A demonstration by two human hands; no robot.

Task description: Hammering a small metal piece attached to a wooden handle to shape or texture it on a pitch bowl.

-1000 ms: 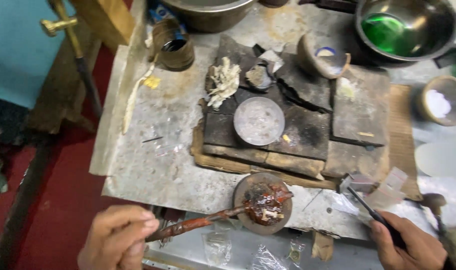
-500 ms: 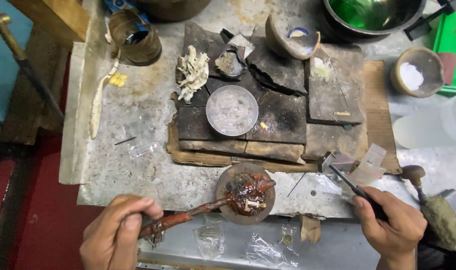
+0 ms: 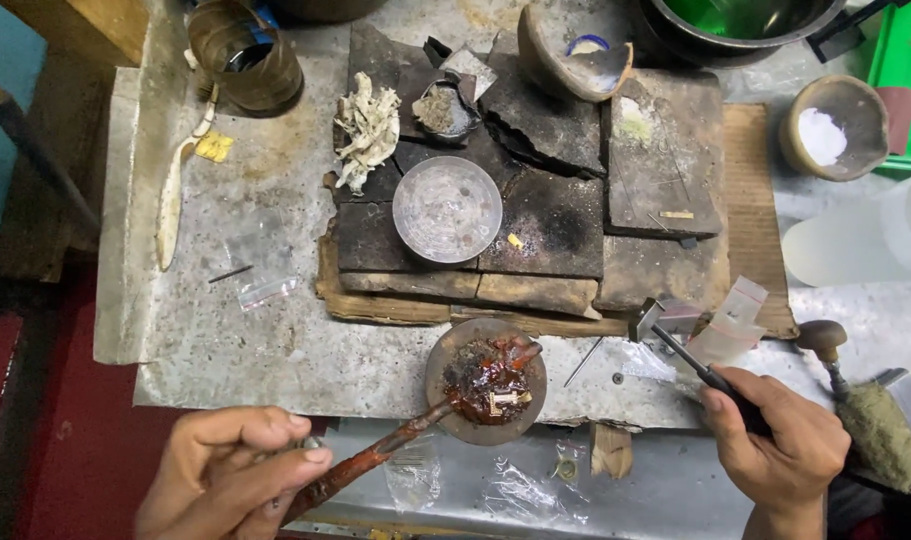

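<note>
My left hand [image 3: 234, 472] grips the reddish wax-coated stick [image 3: 376, 462] at the lower left. The stick's far end rests on a round dark pad [image 3: 446, 385], where a lump of red-brown wax [image 3: 489, 377] carries a small pale metal piece. My right hand [image 3: 781, 440] at the lower right holds a small hammer [image 3: 691, 345] by its black handle; the grey head lies to the right of the pad, apart from it, beside small clear plastic bags [image 3: 731, 320].
Charred blocks [image 3: 561, 230] on a wooden board hold a shallow metal dish [image 3: 447, 208], a broken clay bowl [image 3: 571, 60] and pale fibre [image 3: 368, 130]. A brown cup [image 3: 244, 55], a bowl of white powder [image 3: 834, 135], a steel bowl [image 3: 746, 25] and a wooden-handled brush [image 3: 871, 420] stand around.
The view has shifted so the bench sits higher and farther left in frame. Both hands keep their hold; the stick and hammer stay by the round pad.
</note>
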